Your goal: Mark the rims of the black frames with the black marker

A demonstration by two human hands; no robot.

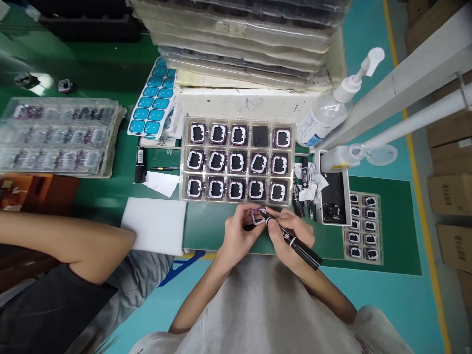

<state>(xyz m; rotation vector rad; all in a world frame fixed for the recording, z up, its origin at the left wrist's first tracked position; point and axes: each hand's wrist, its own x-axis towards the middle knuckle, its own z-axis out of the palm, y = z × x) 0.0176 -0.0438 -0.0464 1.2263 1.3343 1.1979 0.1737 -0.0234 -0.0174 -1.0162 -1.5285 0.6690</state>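
My left hand [238, 233] grips a small square frame [257, 215], purple and white with an opening in its middle. In my right hand [291, 236] is a black marker pen [302, 251], its tip at the frame's upper edge. Fingers partly cover the frame. Just beyond both hands lies a clear plastic tray [236, 200] with similar white-rimmed frames in its compartments. One compartment [260, 136] in the far row shows only a dark bottom.
Left are a white foam pad [153, 223], a stack of clear trays [62, 135] and a co-worker's arm [73, 241]. A pump bottle [328, 108], markers [298, 199] and a white box [334, 196] stand right. Another filled tray [363, 226] lies farther right.
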